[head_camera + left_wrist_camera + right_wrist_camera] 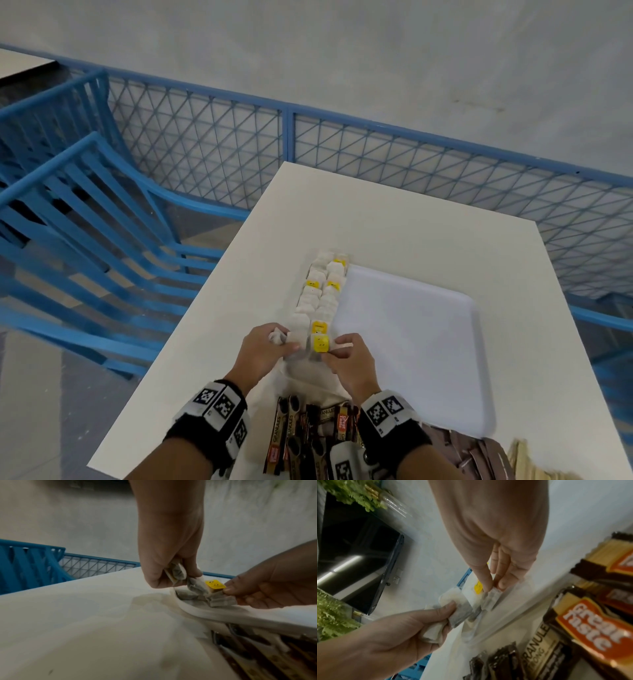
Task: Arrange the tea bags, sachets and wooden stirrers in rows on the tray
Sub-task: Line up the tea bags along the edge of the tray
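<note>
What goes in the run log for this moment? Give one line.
stage: laying tea bags in rows on tray | left hand: grips tea bags | right hand: pinches one | sachets: not yet placed

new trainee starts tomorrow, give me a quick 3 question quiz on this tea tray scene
1. True or false: the tea bags lie in rows along the left edge of the tray.
2. What does the left hand hold? A) tea bags B) stirrers C) nothing
3. Fill in: the right hand pinches a tea bag beside a ____ tag.

Key: 1 true; 2 A; 3 yellow
</note>
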A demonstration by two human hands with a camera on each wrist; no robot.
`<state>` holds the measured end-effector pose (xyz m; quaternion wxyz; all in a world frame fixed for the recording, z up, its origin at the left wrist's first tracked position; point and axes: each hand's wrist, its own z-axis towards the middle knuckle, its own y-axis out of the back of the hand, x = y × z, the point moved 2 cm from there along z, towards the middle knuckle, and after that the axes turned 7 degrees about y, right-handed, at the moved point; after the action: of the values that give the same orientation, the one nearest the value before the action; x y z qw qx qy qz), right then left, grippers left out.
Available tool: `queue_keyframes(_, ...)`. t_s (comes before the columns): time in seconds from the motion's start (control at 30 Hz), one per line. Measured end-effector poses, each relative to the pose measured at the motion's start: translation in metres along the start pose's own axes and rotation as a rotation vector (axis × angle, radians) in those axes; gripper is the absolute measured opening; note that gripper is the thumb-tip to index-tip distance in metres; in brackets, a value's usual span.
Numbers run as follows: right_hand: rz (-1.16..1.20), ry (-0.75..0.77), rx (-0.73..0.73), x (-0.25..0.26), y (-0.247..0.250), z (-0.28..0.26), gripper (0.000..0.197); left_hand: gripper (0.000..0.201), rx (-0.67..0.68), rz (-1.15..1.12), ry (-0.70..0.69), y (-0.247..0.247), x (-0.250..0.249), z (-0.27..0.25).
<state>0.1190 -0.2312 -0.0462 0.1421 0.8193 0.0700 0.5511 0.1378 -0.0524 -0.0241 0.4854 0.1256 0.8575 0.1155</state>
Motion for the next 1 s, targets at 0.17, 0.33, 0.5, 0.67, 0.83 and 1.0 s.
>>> queue_keyframes(0.17, -0.062, 0.059, 0.003, 0.001, -0.005, 0.003, 0.047, 0.027, -0.068, 0.148, -0.043, -0.003, -0.006, 0.012)
queue_keyframes(0.33, -0.104, 0.104, -0.008, 0.002, -0.007, 0.003, 0.043, 0.034, -0.069, 0.193, -0.09, -0.007, -0.002, 0.014)
queue_keyframes(0.5, -0.127, 0.14, 0.005, 0.005, -0.008, 0.004, 0.045, 0.036, -0.122, 0.245, -0.116, -0.008, 0.002, 0.015)
queue_keyframes(0.67, -0.15, 0.146, -0.051, 0.005, -0.004, 0.002, 0.05, 0.028, -0.158, 0.132, -0.063, -0.002, 0.007, 0.011)
queue_keyframes(0.83, -0.147, 0.252, -0.018, 0.018, -0.005, -0.012, 0.024, 0.029, 0.052, -0.194, 0.106, 0.007, 0.007, -0.005)
queue_keyframes(1.0, -0.068, 0.467, 0.228, 0.046, -0.02, -0.038, 0.015, 0.035, 0.303, -0.49, 0.294, -0.003, -0.011, -0.034)
